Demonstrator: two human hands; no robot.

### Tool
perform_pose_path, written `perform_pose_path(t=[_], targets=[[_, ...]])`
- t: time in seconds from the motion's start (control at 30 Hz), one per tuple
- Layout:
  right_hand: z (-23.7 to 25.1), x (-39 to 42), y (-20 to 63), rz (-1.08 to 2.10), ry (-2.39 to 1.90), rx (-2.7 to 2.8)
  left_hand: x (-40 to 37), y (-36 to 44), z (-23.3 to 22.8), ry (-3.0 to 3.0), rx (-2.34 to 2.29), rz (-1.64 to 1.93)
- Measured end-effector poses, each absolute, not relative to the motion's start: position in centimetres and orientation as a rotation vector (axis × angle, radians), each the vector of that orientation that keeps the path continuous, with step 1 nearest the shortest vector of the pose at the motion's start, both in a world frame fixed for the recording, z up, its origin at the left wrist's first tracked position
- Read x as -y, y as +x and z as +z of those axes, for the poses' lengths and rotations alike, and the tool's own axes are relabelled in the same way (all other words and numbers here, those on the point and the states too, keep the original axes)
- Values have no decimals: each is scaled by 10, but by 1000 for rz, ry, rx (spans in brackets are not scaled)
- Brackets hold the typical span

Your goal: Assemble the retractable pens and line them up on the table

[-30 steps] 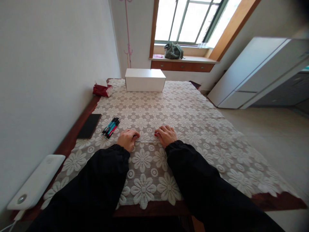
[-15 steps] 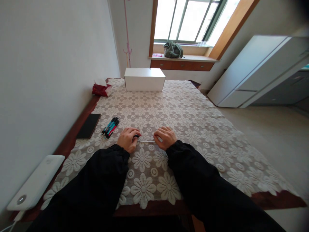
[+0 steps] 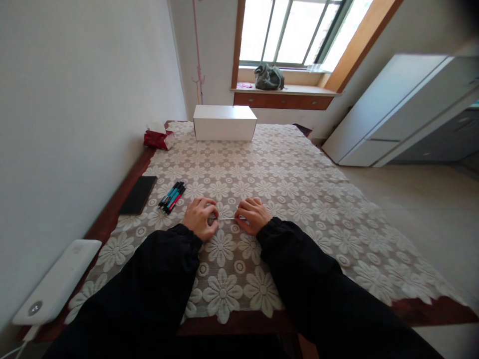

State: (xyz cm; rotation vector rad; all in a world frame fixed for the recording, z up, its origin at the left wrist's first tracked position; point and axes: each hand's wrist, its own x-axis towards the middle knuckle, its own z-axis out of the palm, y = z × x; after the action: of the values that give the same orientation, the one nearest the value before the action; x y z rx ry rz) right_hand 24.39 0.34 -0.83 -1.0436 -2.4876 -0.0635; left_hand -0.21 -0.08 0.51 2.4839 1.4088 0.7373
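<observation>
My left hand [image 3: 201,217] and my right hand [image 3: 254,215] rest close together on the lace tablecloth [image 3: 284,169], both in black sleeves. A thin white rod-like piece [image 3: 226,219] spans the gap between them, one end pinched in each hand; it looks like a pen refill, but it is too small to be sure. A bundle of pens [image 3: 172,196] with teal, red and black barrels lies just left of my left hand.
A black phone [image 3: 138,194] lies near the table's left edge, and a white device [image 3: 56,281] sits at the near left corner. At the far end stand a white box [image 3: 224,122] and a red tissue pack [image 3: 159,138]. A white cabinet [image 3: 396,109] stands to the right.
My hands have drawn closer together, so less of the thin white piece shows between them. The red bit seen at my right fingertips is now hidden.
</observation>
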Motion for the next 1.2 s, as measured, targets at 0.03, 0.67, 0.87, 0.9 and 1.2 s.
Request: perform_pose_path(t=[0.03, 0.67, 0.87, 0.9, 1.2], targets=[[-8, -3, 244, -62, -1042, 2487, 1, -2, 5, 2483, -1402, 734], [-13, -7, 248, -47, -1200, 2278, -1, -1, -1, 2518, -1247, 857], [-7, -4, 243, -120, -895, 2262, -1, 0, 2, 2502, -1134, 1025], [-5, -3, 241, -133, -847, 2267, 0, 0, 3, 2501, -1108, 1039], [-6, 5, 227, 91, -572, 2286, 0, 1, -2, 2522, -938, 962]])
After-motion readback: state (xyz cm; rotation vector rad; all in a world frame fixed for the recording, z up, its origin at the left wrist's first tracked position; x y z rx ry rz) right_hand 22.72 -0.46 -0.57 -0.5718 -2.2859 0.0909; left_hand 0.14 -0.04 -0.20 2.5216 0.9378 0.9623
